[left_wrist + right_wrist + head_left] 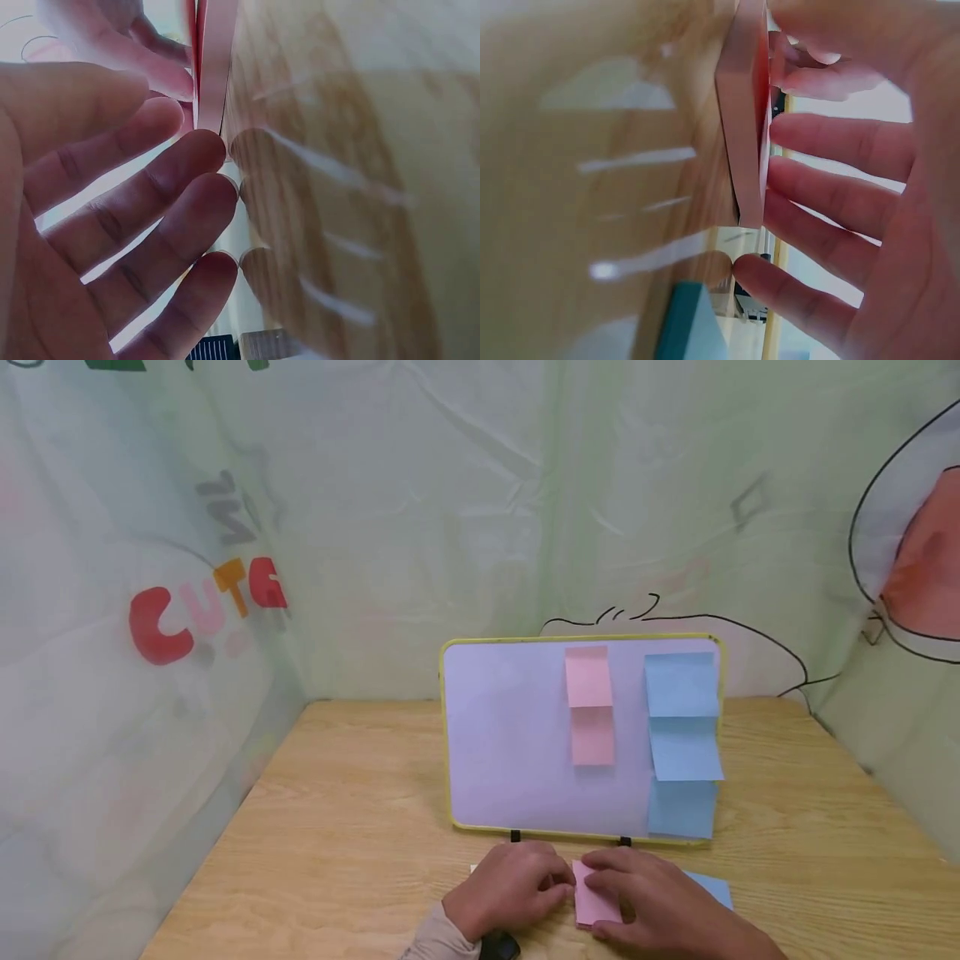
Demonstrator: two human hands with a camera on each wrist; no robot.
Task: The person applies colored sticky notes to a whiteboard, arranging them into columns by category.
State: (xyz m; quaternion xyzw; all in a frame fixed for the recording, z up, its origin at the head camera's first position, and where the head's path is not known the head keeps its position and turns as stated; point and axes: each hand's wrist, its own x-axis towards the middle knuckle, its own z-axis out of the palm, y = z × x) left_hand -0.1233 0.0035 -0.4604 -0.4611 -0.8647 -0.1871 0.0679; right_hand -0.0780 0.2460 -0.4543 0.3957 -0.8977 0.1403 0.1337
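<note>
A pad of pink sticky notes (596, 903) lies on the table between both hands. My right hand (656, 893) reaches over it from the right; its fingertips rest on the top sheet and the thumb is at the near edge. In the right wrist view those fingers (840, 142) are nearly straight along the pad. My left hand (517, 885) is at the pad's left edge, thumb and index finger close together. In the left wrist view its other fingers (187, 195) extend to the tabletop, one tip right at the pad's corner. The top sheet looks slightly raised.
A yellow-framed whiteboard (510, 735) stands behind the hands on black feet. Two pink notes (589, 677) and three blue notes (681, 685) hang on it. Blue paper (711, 888) lies right of the right hand, and a small black object (500, 946) is below the left wrist.
</note>
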